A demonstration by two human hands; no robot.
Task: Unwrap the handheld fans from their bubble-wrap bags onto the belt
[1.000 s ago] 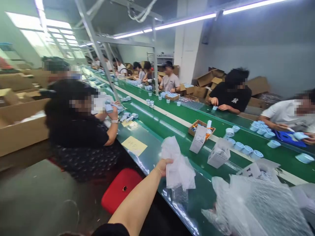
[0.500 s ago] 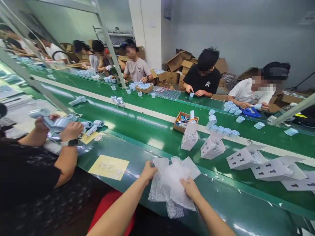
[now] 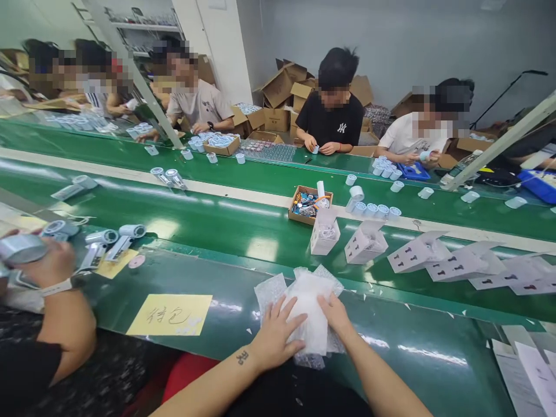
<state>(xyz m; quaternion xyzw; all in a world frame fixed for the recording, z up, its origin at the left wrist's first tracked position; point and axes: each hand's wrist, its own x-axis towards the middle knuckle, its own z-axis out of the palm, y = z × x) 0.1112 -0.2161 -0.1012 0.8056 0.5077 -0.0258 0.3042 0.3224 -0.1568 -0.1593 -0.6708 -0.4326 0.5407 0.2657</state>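
In the head view, a loose pile of translucent white bubble-wrap pouches (image 3: pixel 313 315) lies on the glossy dark green workbench (image 3: pixel 417 333), close to its near edge. The left hand (image 3: pixel 278 336) lies over the left side of the pile, its fingers spread and unclenched. The right hand (image 3: pixel 335 315) touches the right edge, thumb and fingers bent a little (whether they pinch a pouch, I cannot tell).

To the left of the pile is a rectangular yellow paper sheet (image 3: pixel 169 315) with dark handwriting. Beyond the bench, on the bright green conveyor belt (image 3: pixel 260 249), stand white printed cardboard cartons (image 3: pixel 365 242) with raised flaps, and a shallow brown cardboard box (image 3: pixel 302 218) holding small parts. At far left, a co-worker's hand (image 3: pixel 58 266) grasps a pale blue-grey rounded housing (image 3: pixel 21 249).
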